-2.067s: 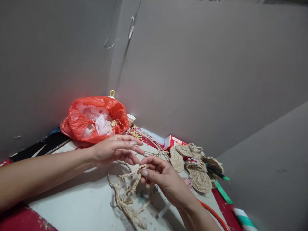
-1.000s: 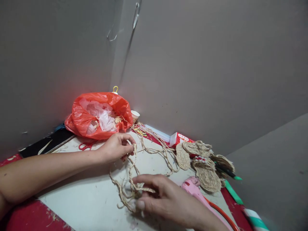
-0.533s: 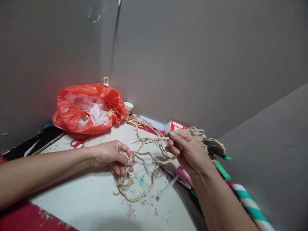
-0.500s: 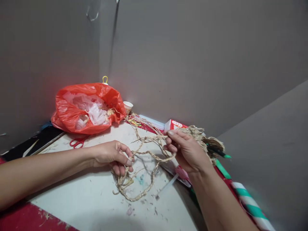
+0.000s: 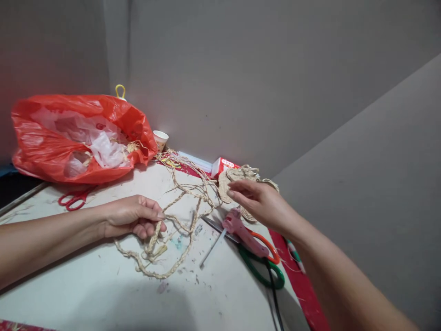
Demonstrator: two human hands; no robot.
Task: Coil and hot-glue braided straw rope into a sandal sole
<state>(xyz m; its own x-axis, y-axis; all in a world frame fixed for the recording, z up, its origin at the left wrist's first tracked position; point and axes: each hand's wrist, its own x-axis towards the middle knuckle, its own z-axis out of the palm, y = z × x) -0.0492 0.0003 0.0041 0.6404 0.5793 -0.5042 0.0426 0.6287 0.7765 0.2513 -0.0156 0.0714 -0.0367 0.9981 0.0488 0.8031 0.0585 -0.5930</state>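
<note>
A long braided straw cord (image 5: 179, 264) lies in loose loops on the white board. My left hand (image 5: 136, 216) is closed, pinching the cord between thumb and fingers at the left of the loops. My right hand (image 5: 260, 197) holds nothing; its fingers are stretched out and apart. It hovers by several tan woven straw pieces (image 5: 225, 184) at the back right, and I cannot tell whether it touches them. Between the hands and nearer to me lies a pink glue gun (image 5: 243, 234) with a clear glue stick, on top of scissors with orange and green handles (image 5: 262, 271).
A red plastic bag (image 5: 44, 156) with white plastic and straw scraps stands at the back left, red-handled scissors (image 5: 74, 200) before it. Behind are a paper cup (image 5: 160, 140), loose straw strands and a red-and-white box (image 5: 220, 166). A black cable runs from the glue gun toward me.
My right hand has let go of the cord and moved toward the woven pieces, its fingers opening. The left hand keeps its pinch. The view has swung right, uncovering the glue gun and large scissors.
</note>
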